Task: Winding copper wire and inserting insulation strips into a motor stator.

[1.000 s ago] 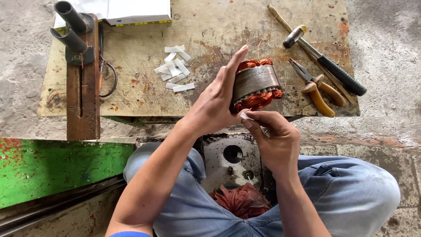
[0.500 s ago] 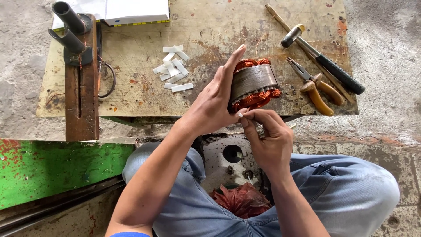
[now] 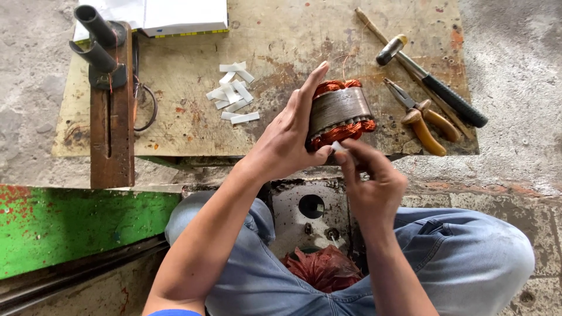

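From the head view: the left hand is wrapped around a motor stator, copper windings bulging at both ends, held up over the near edge of the table. Just below it, the right hand pinches a small white paper slip against the windings. White paper strips lie to the left of the left hand; pliers and a hammer sit beyond the right.

The stator was grey steel with orange copper windings. White paper strips lay on a stained tan board. The pliers had yellow-brown handles, the hammer a black grip. The jeans were pale blue, the ledge green with red flecks.
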